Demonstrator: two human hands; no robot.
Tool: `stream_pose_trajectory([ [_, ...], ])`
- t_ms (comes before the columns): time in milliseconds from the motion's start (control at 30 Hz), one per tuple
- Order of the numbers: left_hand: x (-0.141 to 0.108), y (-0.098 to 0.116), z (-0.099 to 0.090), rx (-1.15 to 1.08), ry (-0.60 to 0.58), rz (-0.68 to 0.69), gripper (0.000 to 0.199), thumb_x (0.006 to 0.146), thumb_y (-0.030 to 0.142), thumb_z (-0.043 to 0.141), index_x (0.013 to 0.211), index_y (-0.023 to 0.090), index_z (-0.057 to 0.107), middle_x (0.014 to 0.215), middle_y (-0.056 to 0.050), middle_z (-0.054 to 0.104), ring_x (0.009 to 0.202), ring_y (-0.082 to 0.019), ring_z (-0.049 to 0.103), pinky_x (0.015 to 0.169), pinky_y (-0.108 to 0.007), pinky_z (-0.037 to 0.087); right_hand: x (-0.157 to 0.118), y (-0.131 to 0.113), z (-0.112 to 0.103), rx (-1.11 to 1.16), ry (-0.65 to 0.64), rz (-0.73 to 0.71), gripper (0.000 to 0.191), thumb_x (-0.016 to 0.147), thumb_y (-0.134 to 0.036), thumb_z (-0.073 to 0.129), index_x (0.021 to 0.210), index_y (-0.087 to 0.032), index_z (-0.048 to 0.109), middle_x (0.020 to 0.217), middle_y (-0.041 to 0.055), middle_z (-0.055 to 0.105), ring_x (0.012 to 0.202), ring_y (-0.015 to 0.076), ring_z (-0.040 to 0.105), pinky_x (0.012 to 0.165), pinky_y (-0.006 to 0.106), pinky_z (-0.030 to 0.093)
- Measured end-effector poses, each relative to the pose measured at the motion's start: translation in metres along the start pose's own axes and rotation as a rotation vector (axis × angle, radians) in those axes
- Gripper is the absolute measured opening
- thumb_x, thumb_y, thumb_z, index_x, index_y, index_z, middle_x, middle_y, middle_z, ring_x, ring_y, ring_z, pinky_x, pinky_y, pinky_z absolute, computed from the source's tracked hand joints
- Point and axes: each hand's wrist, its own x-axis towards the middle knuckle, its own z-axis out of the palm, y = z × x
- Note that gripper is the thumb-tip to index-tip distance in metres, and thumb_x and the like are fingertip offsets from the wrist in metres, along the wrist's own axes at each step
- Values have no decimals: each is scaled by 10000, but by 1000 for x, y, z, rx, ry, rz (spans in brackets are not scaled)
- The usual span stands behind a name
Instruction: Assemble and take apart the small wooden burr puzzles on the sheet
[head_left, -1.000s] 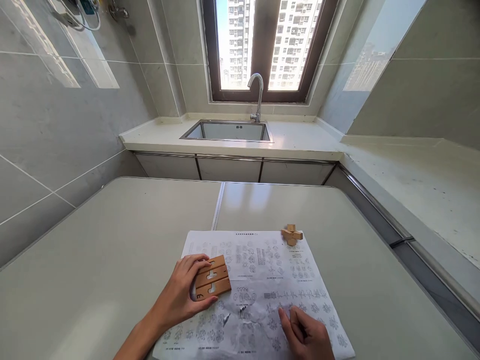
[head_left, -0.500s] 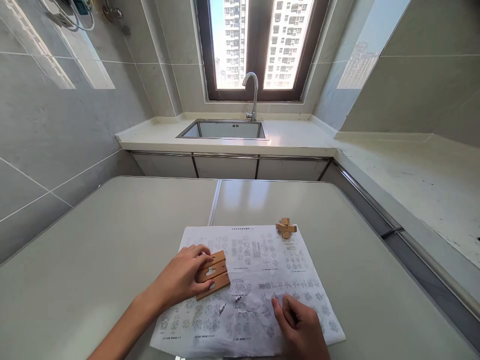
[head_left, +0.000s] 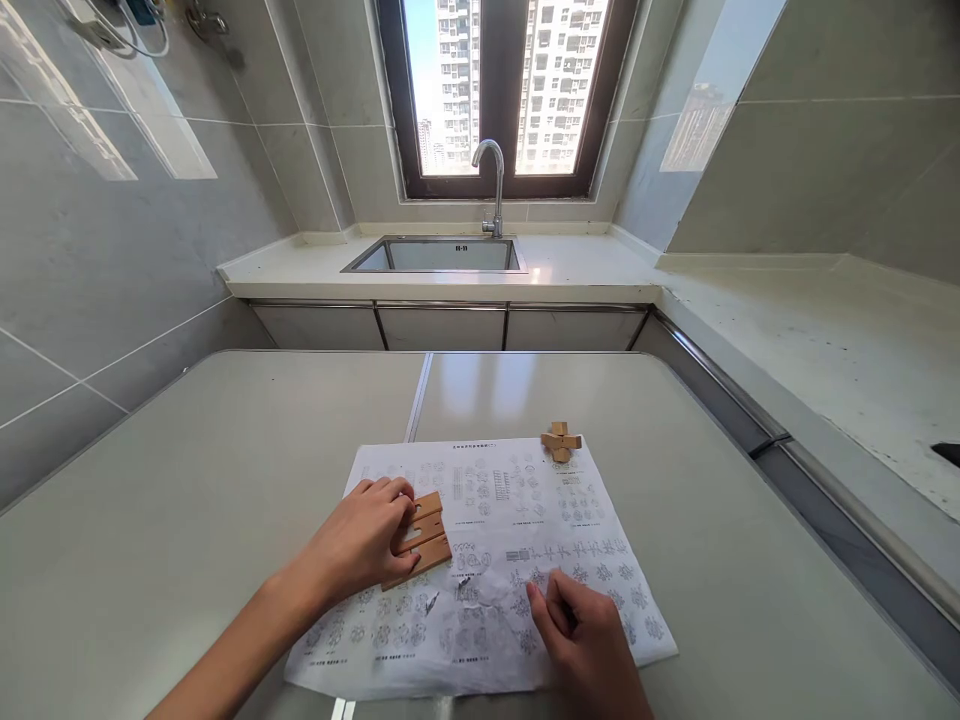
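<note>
My left hand (head_left: pixel 364 535) grips several flat wooden puzzle pieces (head_left: pixel 433 550) with cut-outs, lined up side by side on the printed sheet (head_left: pixel 480 655). Thumb and fingers are closed round their left ends, hiding part of them. On the sheet's lower right rests my right hand (head_left: pixel 589 635), fingers curled and thumb pointing forward, with nothing visible in it. The sheet carries rows of small diagrams and has two small torn or worn spots near its middle. An assembled wooden cross-shaped puzzle (head_left: pixel 560 442) sits on the sheet's far right corner.
The pale table (head_left: pixel 247 430) has a seam running away from me. Beyond it stand a counter (head_left: pixel 585 265) with a sink (head_left: pixel 442 258) and a tall faucet (head_left: pixel 499 185) under a window. Another counter (head_left: pixel 810 340) runs along the right; a tiled wall (head_left: pixel 150 230) bounds the left.
The whole view has shifted slightly, so things appear a little further left and up. My left hand covers more of the wooden pieces' cut-outs. The right hand keeps its curled pose.
</note>
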Motion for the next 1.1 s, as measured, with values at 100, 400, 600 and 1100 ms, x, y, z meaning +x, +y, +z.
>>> stream_pose_trajectory([
  [100, 2, 1, 0, -21, -3, 16, 243, 703, 195, 715, 591, 214, 500, 956, -29, 704, 873, -243, 672, 855, -390, 496, -1, -2, 0, -44, 63, -43, 446, 1006, -311, 524, 660, -253, 249, 564, -76, 290, 480, 104, 276, 459, 245, 270],
  [400, 10, 10, -1, 13, -24, 29, 221, 641, 262, 729, 593, 219, 518, 982, -51, 720, 947, -271, 669, 908, -427, 478, -2, -1, 0, -153, 61, -164, 409, 984, -251, 532, 653, -242, 292, 536, -78, 340, 442, 91, 331, 465, 230, 284],
  [600, 15, 24, -3, 86, -36, 3, 222, 641, 267, 754, 603, 208, 544, 976, -53, 730, 946, -268, 663, 936, -442, 464, -4, -6, 0, -146, 57, -173, 413, 997, -258, 511, 665, -239, 267, 535, -76, 350, 451, 91, 330, 480, 237, 275],
  [1100, 8, 22, 9, -144, 42, -16, 303, 947, 499, 649, 1029, 213, 708, 1078, -80, 747, 968, -283, 685, 848, -396, 519, 31, -26, 6, -229, -129, -283, 136, 985, -161, 496, 873, -238, 503, 831, -5, 614, 564, 132, 563, 536, 253, 418],
])
